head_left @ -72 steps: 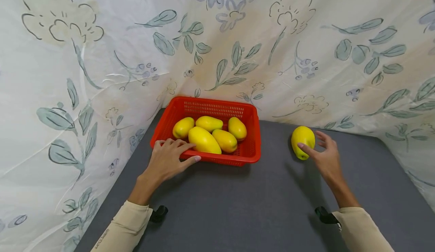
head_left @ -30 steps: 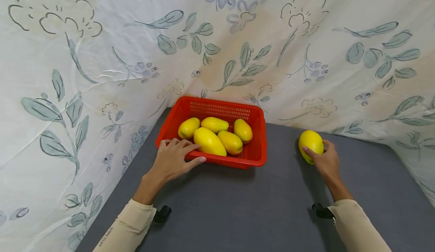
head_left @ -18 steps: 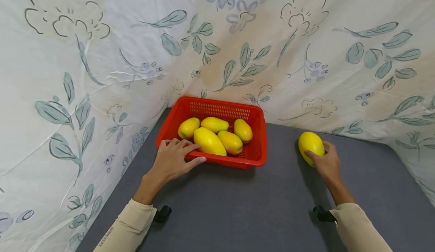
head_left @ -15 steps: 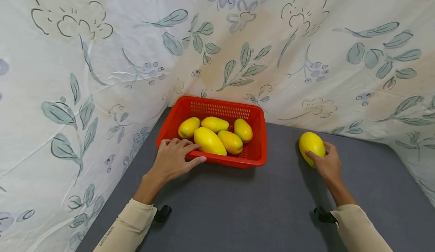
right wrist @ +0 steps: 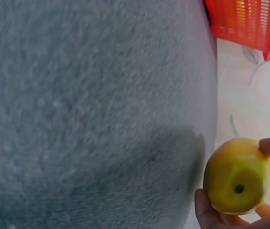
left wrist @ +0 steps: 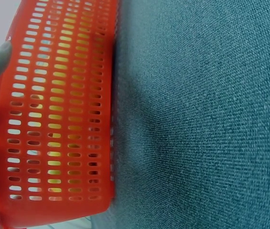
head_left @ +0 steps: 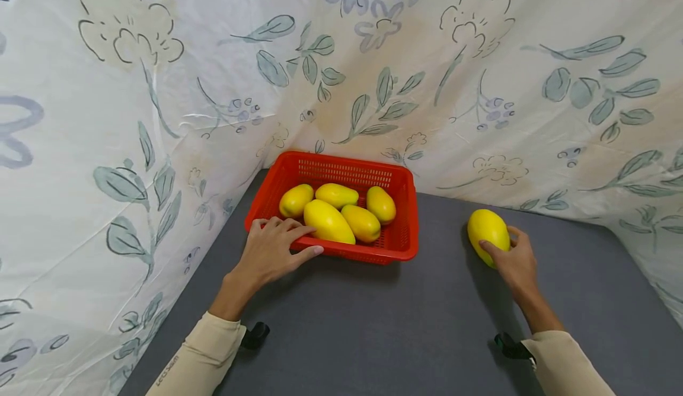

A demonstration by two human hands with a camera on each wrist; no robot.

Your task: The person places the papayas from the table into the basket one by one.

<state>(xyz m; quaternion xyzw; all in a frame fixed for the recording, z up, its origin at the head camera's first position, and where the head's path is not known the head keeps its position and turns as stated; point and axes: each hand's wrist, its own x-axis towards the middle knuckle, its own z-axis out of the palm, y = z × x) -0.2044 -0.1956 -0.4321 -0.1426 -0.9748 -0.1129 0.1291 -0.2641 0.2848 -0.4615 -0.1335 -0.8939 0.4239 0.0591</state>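
Note:
A yellow mango [head_left: 488,237] is at the right side of the grey table, gripped by my right hand [head_left: 517,259] with the thumb on its near side and fingers round the right. The right wrist view shows the mango [right wrist: 240,176] end-on, a dark stem spot facing the camera, thumb and fingers on opposite sides. My left hand [head_left: 269,251] holds the near left rim of a red plastic basket [head_left: 392,248], fingers bent over the edge and thumb outside. Inside the basket lie several yellow mangoes [head_left: 329,222]; they show through the slotted basket wall [left wrist: 53,119] in the left wrist view.
The grey tabletop [head_left: 384,331] stretches between the hands and toward me. A pale floral cloth [head_left: 373,58] hangs behind and along the left side, with the basket close to it at the back left. Black wrist mounts [head_left: 255,335] stick out inward from both sleeves.
My right hand has gone from open beside the mango to gripping it, and the mango has tilted and shifted slightly toward me. The left hand stays on the basket rim.

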